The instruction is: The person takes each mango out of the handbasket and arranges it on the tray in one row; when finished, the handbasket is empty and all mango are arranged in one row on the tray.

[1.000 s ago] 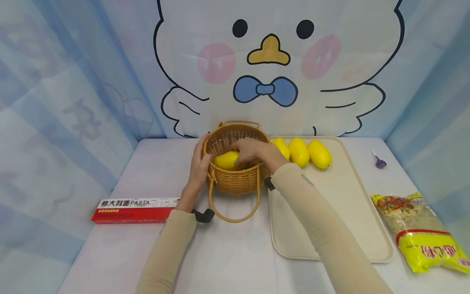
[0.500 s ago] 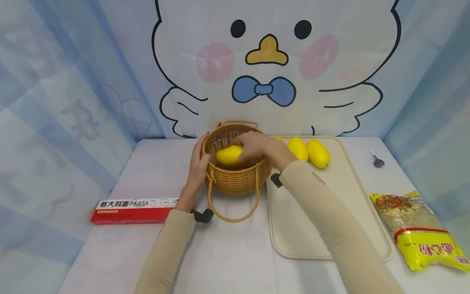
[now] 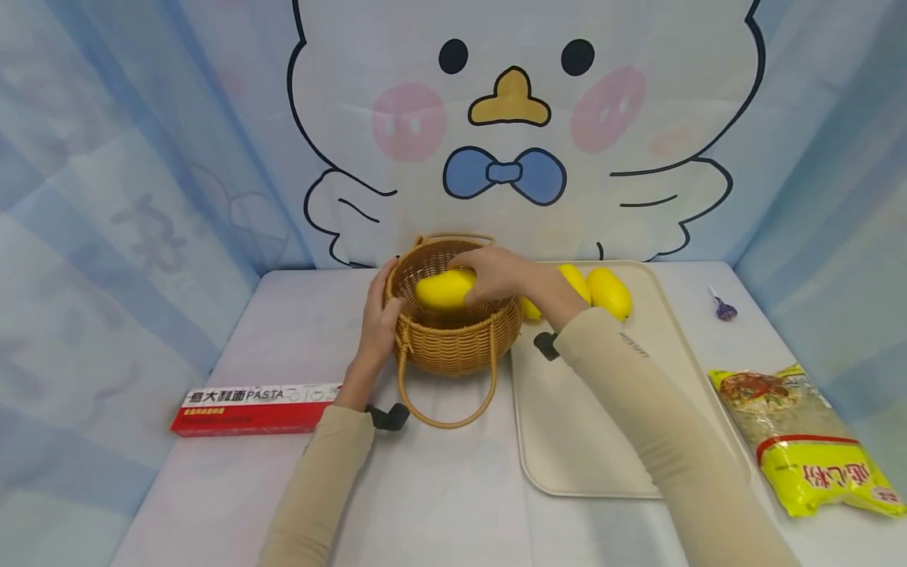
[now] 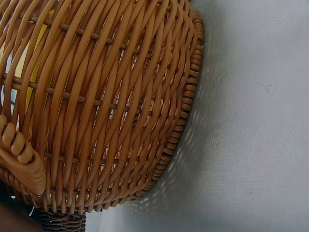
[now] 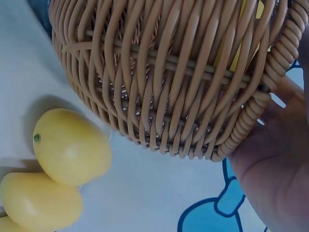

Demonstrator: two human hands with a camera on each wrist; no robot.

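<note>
A round wicker basket (image 3: 457, 346) stands at the back of the table, its front handle hanging down. At its left side, my left hand (image 3: 380, 321) holds the rim. My right hand (image 3: 501, 276) reaches over the right rim and grips a yellow mango (image 3: 442, 290) inside the basket's mouth; part of the fruit is under the fingers. In the right wrist view, the right hand (image 5: 270, 164) shows beside the woven wall (image 5: 159, 82), with yellow glimpsed through the weave. The left wrist view is mostly basket weave (image 4: 111, 96), and the left fingers are hidden there.
On a beige tray (image 3: 588, 417) to the right lie three more mangoes (image 3: 609, 293), partly behind the right arm. A red and white pasta box (image 3: 258, 409) lies left. Far right are a yellow noodle bag (image 3: 815, 441) and a small purple object with a white stick (image 3: 724, 309).
My right hand has risen slightly with the mango, from low in the basket to nearer the rim. The left hand keeps its hold on the basket. The view has shifted a little.
</note>
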